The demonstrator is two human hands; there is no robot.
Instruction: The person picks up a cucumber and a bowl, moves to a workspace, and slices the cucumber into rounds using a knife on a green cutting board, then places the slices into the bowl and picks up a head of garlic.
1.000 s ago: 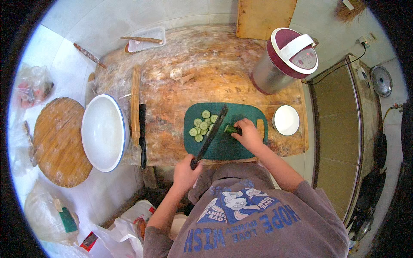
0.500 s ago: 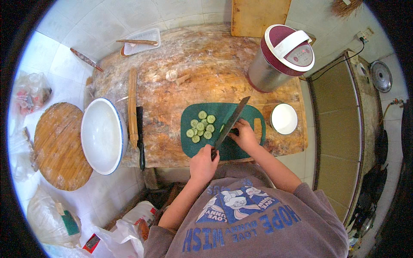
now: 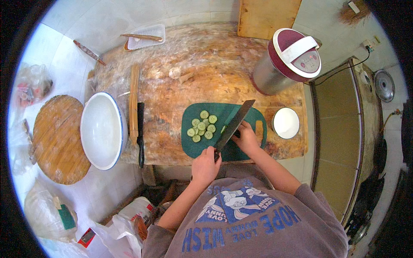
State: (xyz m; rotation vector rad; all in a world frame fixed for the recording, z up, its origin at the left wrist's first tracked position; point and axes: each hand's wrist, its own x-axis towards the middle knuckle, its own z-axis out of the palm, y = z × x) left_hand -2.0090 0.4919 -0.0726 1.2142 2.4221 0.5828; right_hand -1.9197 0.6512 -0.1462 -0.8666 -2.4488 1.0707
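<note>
Two hands work in my view, both closed. The left hand [image 3: 206, 167] is wrapped around the handle of one broad dark kitchen knife [image 3: 235, 122], whose blade slants forward and across toward the right. The right hand [image 3: 248, 138] appears to pinch one cucumber piece [image 3: 223, 128]; the blade hides most of it and the fingertips from me, and I cannot tell how deep the edge sits. One green cutting board [image 3: 191, 148] lies beneath the blade. On it, ahead of the left hand, I count about a dozen cucumber slices [image 3: 201, 126], some overlapping, so the number is not certain.

To the right of the right hand stands one white bowl [image 3: 285, 123]; farther ahead on that side, one steel electric jug [image 3: 286, 60] with a maroon lid. Left of the hands I see one black-handled knife [image 3: 141, 150], one bundle of thin wooden sticks [image 3: 134, 103], one blue-rimmed white basin [image 3: 102, 131] and one round wooden board [image 3: 62, 139].

The counter [image 3: 167, 112] is worn wood with pale, powdery patches. Well ahead of the hands rises a white tiled wall [image 3: 189, 10]; far right is an olive-coloured cabinet [image 3: 337, 129].
</note>
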